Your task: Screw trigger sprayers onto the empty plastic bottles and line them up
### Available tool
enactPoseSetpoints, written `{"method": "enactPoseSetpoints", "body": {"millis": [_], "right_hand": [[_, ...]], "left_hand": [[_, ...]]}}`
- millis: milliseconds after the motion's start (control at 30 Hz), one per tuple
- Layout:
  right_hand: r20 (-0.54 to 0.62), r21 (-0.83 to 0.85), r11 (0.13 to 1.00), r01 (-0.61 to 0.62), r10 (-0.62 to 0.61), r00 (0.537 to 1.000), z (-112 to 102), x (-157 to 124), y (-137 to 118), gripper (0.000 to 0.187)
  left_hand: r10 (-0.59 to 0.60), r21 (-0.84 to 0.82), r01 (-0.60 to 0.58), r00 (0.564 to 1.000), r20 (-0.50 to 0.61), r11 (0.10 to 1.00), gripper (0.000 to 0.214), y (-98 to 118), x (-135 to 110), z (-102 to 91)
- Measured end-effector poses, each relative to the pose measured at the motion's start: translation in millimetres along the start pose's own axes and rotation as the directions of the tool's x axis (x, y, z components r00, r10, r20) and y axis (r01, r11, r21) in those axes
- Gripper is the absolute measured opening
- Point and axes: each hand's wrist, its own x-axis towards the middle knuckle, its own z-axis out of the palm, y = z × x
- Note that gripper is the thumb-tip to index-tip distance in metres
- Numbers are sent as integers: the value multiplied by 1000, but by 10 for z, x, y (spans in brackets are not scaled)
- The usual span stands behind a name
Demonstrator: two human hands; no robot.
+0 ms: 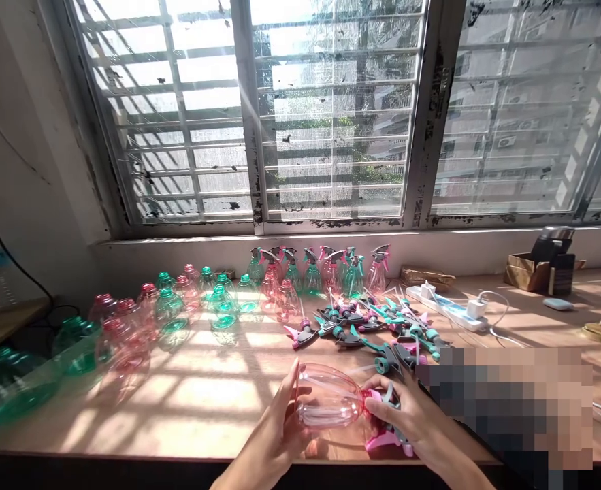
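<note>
My left hand (pixel 280 422) cradles the body of a clear pink plastic spray bottle (pixel 328 396), which lies on its side just above the wooden tabletop (pixel 203 429). My right hand (pixel 407 416) grips a pink and grey trigger sprayer head (pixel 388 429) at the bottle's neck. Its fingers hide most of the join, so the thread is out of sight. Beyond my right hand lies a heap of loose pink and teal trigger sprayer heads (pixel 366 330), the nearest a short way from my fingers.
Pink and green bottles with sprayer heads (pixel 320 272) stand along the wall under a barred window (pixel 331 116). Bare pink and green bottles (pixel 167 320) crowd the left. A power strip (pixel 446 306) and cardboard box (pixel 538 272) sit right. A pixelated patch (pixel 509 401) hides the right foreground.
</note>
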Motion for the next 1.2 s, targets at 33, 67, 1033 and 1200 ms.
{"method": "enactPoseSetpoints", "body": {"millis": [33, 67, 1033, 1200], "right_hand": [[3, 9, 1000, -14, 14, 1000, -2, 0, 19, 52], [12, 22, 1000, -23, 23, 1000, -2, 0, 35, 52], [-5, 26, 999, -26, 26, 1000, 34, -26, -24, 53], [-28, 5, 1000, -21, 21, 999, 29, -16, 4, 55]], "left_hand": [[-18, 14, 18, 1000, 5, 1000, 94, 3, -3, -3], [-37, 21, 36, 999, 6, 999, 97, 20, -5, -7], [-94, -28, 94, 995, -17, 995, 99, 121, 13, 0], [-53, -31, 53, 999, 2, 998, 96, 47, 4, -15]]}}
